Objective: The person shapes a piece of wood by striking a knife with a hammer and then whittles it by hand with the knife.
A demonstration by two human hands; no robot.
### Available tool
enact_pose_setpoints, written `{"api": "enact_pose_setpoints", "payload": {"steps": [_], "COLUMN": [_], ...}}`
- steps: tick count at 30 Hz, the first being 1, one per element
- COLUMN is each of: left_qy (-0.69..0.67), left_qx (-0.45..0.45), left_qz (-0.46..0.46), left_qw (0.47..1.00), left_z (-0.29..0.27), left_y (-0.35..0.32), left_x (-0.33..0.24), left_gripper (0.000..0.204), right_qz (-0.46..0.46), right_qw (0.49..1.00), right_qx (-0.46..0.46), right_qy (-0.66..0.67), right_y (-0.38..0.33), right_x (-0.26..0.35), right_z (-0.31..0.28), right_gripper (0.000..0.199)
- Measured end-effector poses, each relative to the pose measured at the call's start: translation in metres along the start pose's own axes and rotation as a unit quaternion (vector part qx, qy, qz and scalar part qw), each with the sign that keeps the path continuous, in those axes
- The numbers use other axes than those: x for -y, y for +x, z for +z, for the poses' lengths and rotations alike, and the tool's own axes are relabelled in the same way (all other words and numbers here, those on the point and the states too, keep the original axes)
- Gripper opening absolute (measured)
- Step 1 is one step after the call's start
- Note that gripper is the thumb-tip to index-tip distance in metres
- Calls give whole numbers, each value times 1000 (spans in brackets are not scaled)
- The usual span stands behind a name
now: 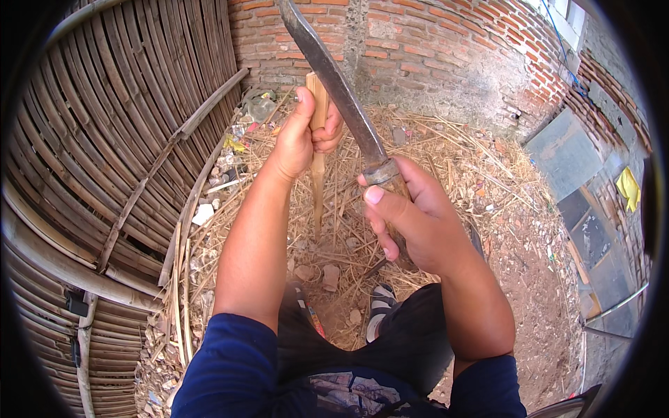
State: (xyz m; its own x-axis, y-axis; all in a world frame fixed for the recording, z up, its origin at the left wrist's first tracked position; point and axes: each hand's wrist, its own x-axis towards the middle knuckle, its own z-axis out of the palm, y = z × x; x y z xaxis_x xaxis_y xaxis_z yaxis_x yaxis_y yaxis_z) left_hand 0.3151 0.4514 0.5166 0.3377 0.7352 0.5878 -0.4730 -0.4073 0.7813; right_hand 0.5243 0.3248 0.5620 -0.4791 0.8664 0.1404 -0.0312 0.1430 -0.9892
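Wooden stake (318, 166): in my left hand (295, 143), lower end tapered, upper end blunt; I judge shaping well along, remaining cuts unclear.
Left hand: curled round it.
Right hand (426, 224): clasping a machete (341, 97).

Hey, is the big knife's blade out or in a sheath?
Out: the blade shows bare dark metal up from its collar, with the handle gripped in the right hand.
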Motion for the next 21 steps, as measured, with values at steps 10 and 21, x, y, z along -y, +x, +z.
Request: {"api": "enact_pose_setpoints", "payload": {"steps": [10, 21], "left_qy": [-11, 151], "left_qx": [14, -293], "left_qz": [-14, 12], "left_qw": [1000, 944], "left_z": [-3, 43], "left_y": [1, -92], "left_x": [0, -23], "left_gripper": [73, 67], "right_qz": [28, 20], "right_qw": [999, 999], "right_qx": [17, -31], "right_qy": [-13, -30], "right_y": [-4, -3], "right_x": [11, 14], "right_z": [-2, 21], "right_gripper": [32, 89]}}
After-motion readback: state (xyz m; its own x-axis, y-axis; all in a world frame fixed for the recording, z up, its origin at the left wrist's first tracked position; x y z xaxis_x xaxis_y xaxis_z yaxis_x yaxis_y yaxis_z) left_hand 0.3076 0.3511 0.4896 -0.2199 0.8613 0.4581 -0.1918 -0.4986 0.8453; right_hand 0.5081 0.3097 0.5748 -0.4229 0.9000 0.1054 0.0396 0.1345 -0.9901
